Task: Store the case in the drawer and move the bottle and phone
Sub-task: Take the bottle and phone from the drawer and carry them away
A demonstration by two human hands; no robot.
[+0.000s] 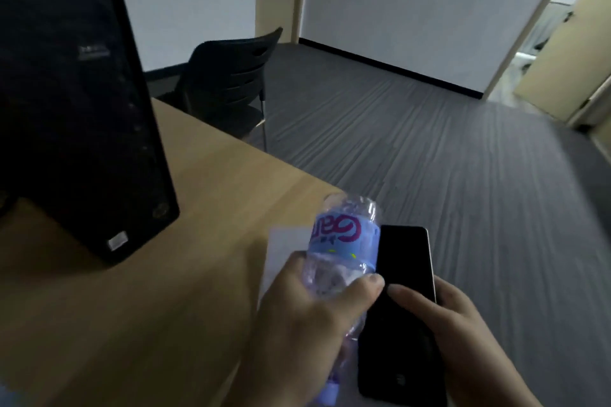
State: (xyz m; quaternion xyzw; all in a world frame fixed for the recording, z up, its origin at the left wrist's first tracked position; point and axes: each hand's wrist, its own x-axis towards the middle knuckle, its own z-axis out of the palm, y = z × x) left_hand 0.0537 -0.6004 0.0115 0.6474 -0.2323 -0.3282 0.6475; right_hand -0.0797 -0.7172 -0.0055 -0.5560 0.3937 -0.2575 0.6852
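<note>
My left hand (pixel 297 324) grips a clear plastic water bottle (pixel 344 241) with a blue label. The bottle is tilted, base away from me and blue cap near the bottom edge of the view. My right hand (pixel 459 324) holds a black phone (pixel 406 258) with a pale rim, screen up, right beside the bottle. A dark flat shape (pixel 396 370) with a small logo continues below the phone; I cannot tell whether it is a separate thing. Both hands hover over the right corner of the wooden table (pixel 165 324). No drawer is in view.
The back of a black monitor (pixel 76 109) stands on the table at the left. A white sheet (pixel 284 244) lies under the bottle near the table's edge. A black chair (pixel 228 76) stands beyond the table. Grey carpet (pixel 429 142) spreads right; a doorway (pixel 562 43) is far right.
</note>
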